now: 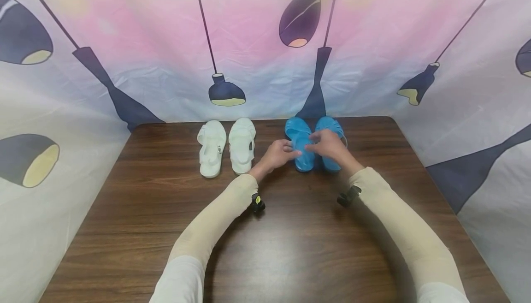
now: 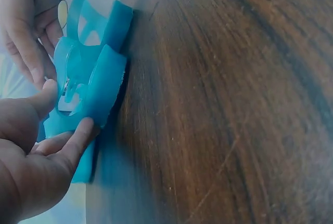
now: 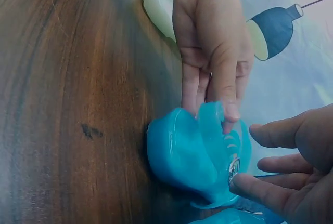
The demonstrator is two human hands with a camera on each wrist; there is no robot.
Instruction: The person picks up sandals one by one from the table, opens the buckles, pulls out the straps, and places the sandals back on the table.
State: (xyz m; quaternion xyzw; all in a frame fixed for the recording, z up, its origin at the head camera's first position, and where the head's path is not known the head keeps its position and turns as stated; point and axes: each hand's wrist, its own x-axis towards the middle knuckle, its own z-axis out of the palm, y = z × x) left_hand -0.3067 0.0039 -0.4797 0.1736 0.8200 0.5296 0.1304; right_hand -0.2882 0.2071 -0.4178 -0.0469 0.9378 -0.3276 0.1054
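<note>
A pair of blue sandals stands at the back of the table. My left hand [image 1: 277,154] grips the strap of the left blue sandal [image 1: 305,161] from its left side, and in the right wrist view its thumb lies on the strap, with other fingers at the outer side. From the right, my right hand [image 1: 330,147] reaches over the same sandal; a fingertip touches near the small metal buckle [image 3: 234,171], while the thumb stands apart from that finger. The right blue sandal [image 1: 330,124] sits partly hidden beneath my right hand.
Two white sandals, one [image 1: 210,167] beside the other [image 1: 241,137], stand left of the blue pair. The brown wooden table [image 1: 265,247] meets a printed cloth backdrop [image 1: 166,91] behind the footwear. Dark wrist cameras sit under both wrists.
</note>
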